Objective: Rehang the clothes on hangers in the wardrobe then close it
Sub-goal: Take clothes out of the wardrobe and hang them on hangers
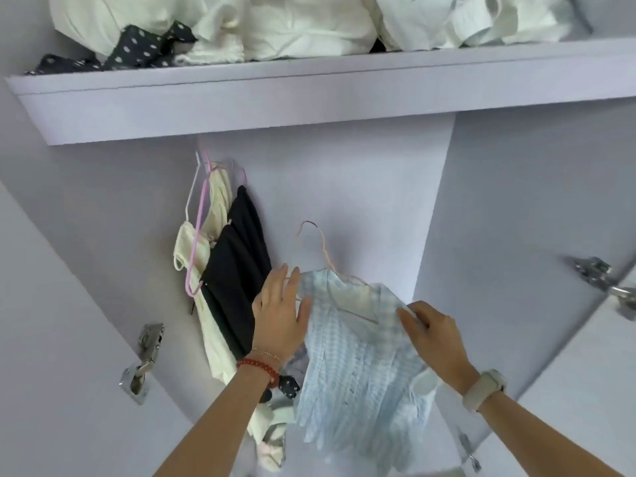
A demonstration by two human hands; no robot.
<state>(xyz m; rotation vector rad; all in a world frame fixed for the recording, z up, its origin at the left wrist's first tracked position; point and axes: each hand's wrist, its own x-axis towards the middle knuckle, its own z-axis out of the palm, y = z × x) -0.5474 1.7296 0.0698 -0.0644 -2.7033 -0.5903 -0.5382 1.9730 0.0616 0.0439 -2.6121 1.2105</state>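
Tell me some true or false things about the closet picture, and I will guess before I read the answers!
1. The blue checked shirt is on a hanger held up in front of the wardrobe. True.
2. The hanger's hook is already over the rail. False: the hook points up in open air, and no rail shows near it.
3. The left hand lies flat with straight fingers against the shirt's shoulder. True.
4. The right hand hangs idle, away from the shirt. False: it pinches the shirt's other shoulder.
5. A black garment already hangs at the left of the wardrobe. True.
6. The top shelf holds only shoes. False: crumpled white clothes and a dark dotted cloth lie on it.
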